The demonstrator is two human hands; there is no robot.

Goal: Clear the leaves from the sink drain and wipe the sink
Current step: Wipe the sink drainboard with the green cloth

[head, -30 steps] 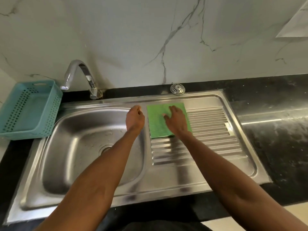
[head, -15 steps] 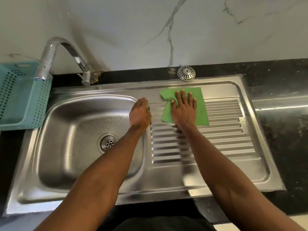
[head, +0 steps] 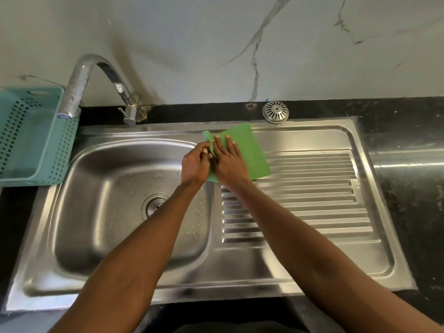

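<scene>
Sink (head: 312, 272) flanked by basket (head: 31, 140), strainer (head: 275, 111)

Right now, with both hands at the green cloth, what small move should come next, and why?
Probably fold the lifted edge over. The left hand pinches the green cloth's raised left edge while the right hand presses it flat on the drainboard, so a fold looks half made.

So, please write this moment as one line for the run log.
stage: folding cloth | left hand: pinches edge of green cloth | right hand: flat on cloth | cloth: on drainboard | drain: no leaves visible
</scene>
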